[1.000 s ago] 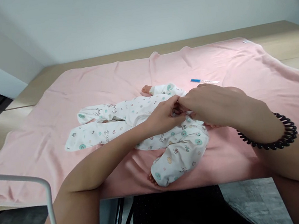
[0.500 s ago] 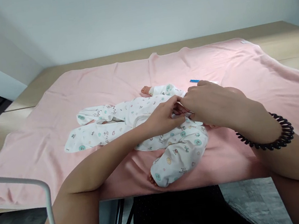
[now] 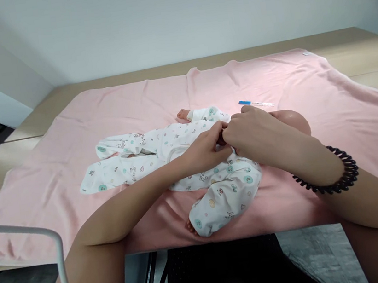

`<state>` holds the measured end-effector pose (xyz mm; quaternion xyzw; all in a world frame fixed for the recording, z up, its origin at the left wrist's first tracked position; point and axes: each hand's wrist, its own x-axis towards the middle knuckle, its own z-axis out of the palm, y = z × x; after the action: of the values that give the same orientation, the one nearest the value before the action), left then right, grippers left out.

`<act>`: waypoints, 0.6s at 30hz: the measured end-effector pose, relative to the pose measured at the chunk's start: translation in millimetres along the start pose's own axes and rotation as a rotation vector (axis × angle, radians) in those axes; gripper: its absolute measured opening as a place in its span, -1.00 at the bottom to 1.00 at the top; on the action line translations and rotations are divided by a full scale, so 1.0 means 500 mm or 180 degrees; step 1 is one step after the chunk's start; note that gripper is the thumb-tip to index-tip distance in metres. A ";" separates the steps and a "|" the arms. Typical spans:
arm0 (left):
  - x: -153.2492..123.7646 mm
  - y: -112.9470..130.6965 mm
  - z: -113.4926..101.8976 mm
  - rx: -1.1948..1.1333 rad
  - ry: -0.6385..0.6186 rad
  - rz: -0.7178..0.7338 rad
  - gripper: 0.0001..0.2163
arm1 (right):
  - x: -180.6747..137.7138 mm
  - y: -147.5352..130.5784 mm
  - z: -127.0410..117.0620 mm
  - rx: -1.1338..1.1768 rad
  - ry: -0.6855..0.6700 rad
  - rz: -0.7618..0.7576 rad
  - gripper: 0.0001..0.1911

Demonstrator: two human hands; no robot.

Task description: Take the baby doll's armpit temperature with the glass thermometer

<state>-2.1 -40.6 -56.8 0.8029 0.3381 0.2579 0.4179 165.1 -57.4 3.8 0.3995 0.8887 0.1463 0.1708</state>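
A baby doll in a white patterned sleepsuit [image 3: 162,152] lies on a pink blanket [image 3: 68,125], its feet to the left and its bare head [image 3: 292,118] to the right behind my wrist. My left hand [image 3: 206,151] and my right hand [image 3: 256,135] meet over the doll's chest. Both pinch the sleepsuit fabric near the collar, fingertips touching. A small doll hand [image 3: 183,113] sticks out of the far sleeve, and another [image 3: 189,226] shows at the near sleeve by the table's edge. A black coil band [image 3: 336,178] circles my right wrist.
A thin white stick with a blue end [image 3: 256,103] lies on the blanket beyond my right hand. The blanket covers a wooden table [image 3: 365,51] against a pale wall. A white metal rail [image 3: 38,245] stands at the lower left, and a dark chair seat is below the table's front edge.
My right hand and forearm have slid slightly left, uncovering more of the doll's head. Both hands stay pinched at the chest of the sleepsuit.
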 end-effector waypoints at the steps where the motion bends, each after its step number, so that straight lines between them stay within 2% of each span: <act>1: 0.000 -0.001 0.000 0.0024 0.0012 0.0002 -0.80 | 0.000 -0.001 0.000 -0.0072 -0.0027 -0.0004 -0.65; 5: 0.001 -0.002 0.000 0.0131 -0.0008 -0.0031 -0.79 | 0.002 -0.009 -0.015 -0.0210 -0.0118 0.0003 -0.65; 9: 0.003 -0.002 0.001 0.0172 0.0066 -0.0018 -0.80 | 0.005 -0.015 -0.034 -0.0037 -0.0032 -0.0066 -0.64; 13: 0.003 0.001 0.000 0.0142 0.0117 -0.0107 -0.77 | 0.008 -0.012 -0.031 0.0043 0.0191 -0.0145 -0.59; 18: 0.002 0.007 -0.003 -0.0145 0.0167 -0.0076 -0.84 | 0.006 -0.001 -0.017 0.0153 0.0293 -0.0160 -0.59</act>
<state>-1.5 -40.7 -53.0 0.7820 0.3526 0.2815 0.4300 159.5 -56.3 10.7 0.3739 0.9087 0.1388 0.1237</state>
